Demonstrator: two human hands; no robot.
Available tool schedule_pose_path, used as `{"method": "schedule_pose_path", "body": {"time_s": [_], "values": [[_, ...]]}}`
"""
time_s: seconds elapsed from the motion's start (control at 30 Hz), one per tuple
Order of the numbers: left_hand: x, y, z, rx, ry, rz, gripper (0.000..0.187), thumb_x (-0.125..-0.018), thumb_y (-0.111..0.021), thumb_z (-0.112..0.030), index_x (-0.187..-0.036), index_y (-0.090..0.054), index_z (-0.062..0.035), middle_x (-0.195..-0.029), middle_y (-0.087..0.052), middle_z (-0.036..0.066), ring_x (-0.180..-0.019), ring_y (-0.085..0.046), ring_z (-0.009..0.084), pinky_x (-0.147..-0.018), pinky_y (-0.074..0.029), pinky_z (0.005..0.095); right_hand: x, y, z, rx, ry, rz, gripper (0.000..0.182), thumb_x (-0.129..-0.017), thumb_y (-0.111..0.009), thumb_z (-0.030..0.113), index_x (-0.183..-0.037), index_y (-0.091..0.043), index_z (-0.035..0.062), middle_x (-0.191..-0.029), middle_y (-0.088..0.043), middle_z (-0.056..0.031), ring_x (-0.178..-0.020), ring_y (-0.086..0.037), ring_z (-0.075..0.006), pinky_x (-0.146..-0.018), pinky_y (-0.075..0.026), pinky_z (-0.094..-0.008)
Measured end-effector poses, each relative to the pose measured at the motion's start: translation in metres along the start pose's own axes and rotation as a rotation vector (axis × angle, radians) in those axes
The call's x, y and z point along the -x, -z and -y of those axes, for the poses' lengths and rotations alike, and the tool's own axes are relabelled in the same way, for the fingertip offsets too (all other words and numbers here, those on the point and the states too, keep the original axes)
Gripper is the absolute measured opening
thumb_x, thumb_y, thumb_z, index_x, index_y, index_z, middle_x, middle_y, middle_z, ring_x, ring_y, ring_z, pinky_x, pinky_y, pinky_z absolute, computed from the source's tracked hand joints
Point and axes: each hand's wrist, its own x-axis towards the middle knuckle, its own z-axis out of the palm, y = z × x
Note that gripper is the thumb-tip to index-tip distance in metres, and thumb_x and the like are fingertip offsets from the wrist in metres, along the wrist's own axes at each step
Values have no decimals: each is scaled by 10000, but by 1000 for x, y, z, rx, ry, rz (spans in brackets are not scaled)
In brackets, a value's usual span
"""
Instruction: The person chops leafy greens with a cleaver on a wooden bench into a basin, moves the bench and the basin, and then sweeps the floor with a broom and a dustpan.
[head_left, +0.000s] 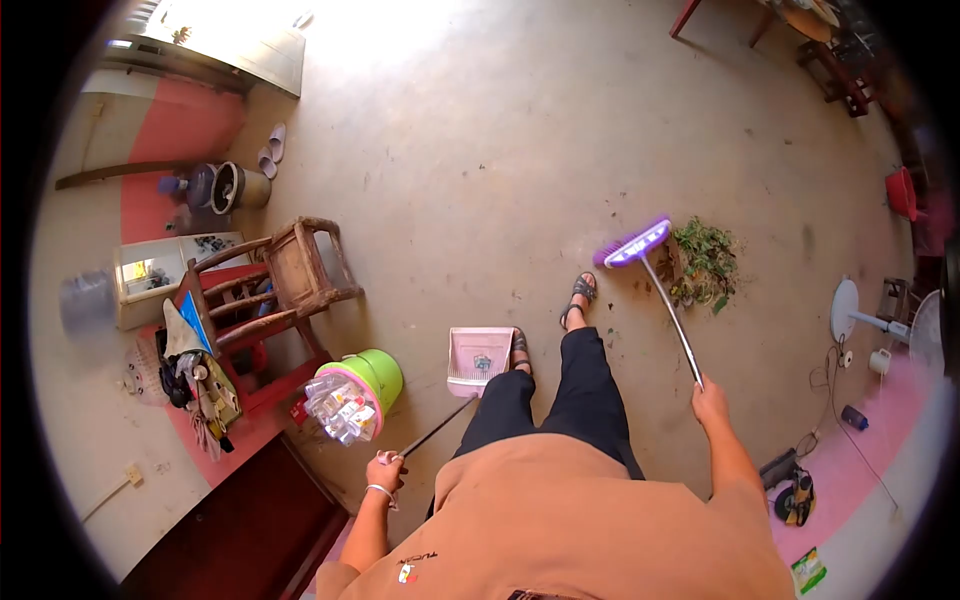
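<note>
My right hand [711, 402] is closed round the metal handle of a purple broom [640, 243]. The broom's head rests on the floor at the left edge of a pile of green leaves and dark debris [705, 262]. In my left hand [385, 473] is the thin dark handle of a pink dustpan [480, 358], fingers wrapped round its end. The dustpan is beside my left foot, its pan facing away from me, with a small printed mark on it. Small dark bits lie scattered on the floor near the broom.
To the left stand a green bucket [372, 377] filled with clear plastic packaging and a wooden chair [300, 270]. Slippers [270, 152] and a bin [240, 188] are farther along that wall. On the right are a white fan [846, 310], cables and a red basin [901, 193].
</note>
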Motion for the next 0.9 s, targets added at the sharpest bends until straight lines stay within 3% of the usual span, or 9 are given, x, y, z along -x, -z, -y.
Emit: {"method": "schedule_pose_path", "body": {"time_s": [0.13,0.23,0.3,0.37,0.5,0.57,0.63,0.77,0.9], "values": [[-5,14,51,35,-17,69,242,-791,-606,-154,-971,-592,7,-782,-632,113,-641,-657,213,-436,-490,307,74,-6,36,15,177,3,376,-895,-473,300,-1246,-497,167,-902,-632,-233,-840,-611,-394,-753,-469,-503],[-6,18,77,80,-49,96,251,-798,-592,-138,-995,-570,15,-821,-626,124,-659,-657,230,-431,-483,314,84,-26,104,40,382,24,346,-897,-474,285,-1230,-487,191,-845,-640,-197,-806,-618,-384,-704,-476,-493],[-4,21,87,86,69,91,266,-798,-599,-137,-1015,-565,14,-845,-624,123,-664,-657,232,-430,-481,316,72,-51,150,33,541,-7,304,-890,-486,276,-1177,-501,176,-810,-640,-168,-795,-626,-359,-680,-483,-469],[11,15,80,110,41,62,280,-801,-606,-141,-1031,-561,12,-856,-625,120,-670,-656,229,-430,-478,315,47,-77,201,137,633,92,320,-900,-477,282,-1204,-496,182,-930,-645,-159,-851,-624,-342,-732,-477,-457],[41,4,63,34,44,1,291,-806,-611,-147,-1053,-568,1,-862,-627,113,-694,-654,211,-462,-490,308,6,-109,268,341,654,134,241,-890,-504,226,-1109,-568,149,-954,-658,-129,-896,-641,-297,-770,-502,-404],[58,-4,59,-36,14,-2,296,-799,-620,-146,-1062,-575,-17,-860,-631,103,-700,-655,203,-477,-499,311,-21,-115,245,375,619,30,182,-835,-538,166,-972,-644,110,-923,-677,-92,-877,-659,-246,-716,-532,-365],[66,-11,71,-41,35,-39,300,-790,-629,-165,-1054,-585,-30,-845,-639,94,-685,-655,197,-486,-511,322,-54,-108,183,369,540,63,176,-830,-525,167,-941,-655,124,-910,-678,-92,-851,-664,-243,-700,-534,-359],[68,-32,77,-69,10,-147,215,-759,-612,-143,-954,-625,-53,-754,-640,89,-648,-650,189,-492,-520,319,-71,-43,14,185,306,13,225,-863,-504,269,-979,-628,121,-989,-643,-151,-950,-609,-313,-804,-489,-423],[82,-55,49,-52,16,-209,149,-771,-614,-141,-893,-611,-54,-723,-623,79,-601,-629,179,-437,-472,304,-69,21,-102,181,150,-17,255,-880,-500,273,-1038,-608,106,-949,-645,-163,-897,-615,-338,-767,-488,-455]]}}
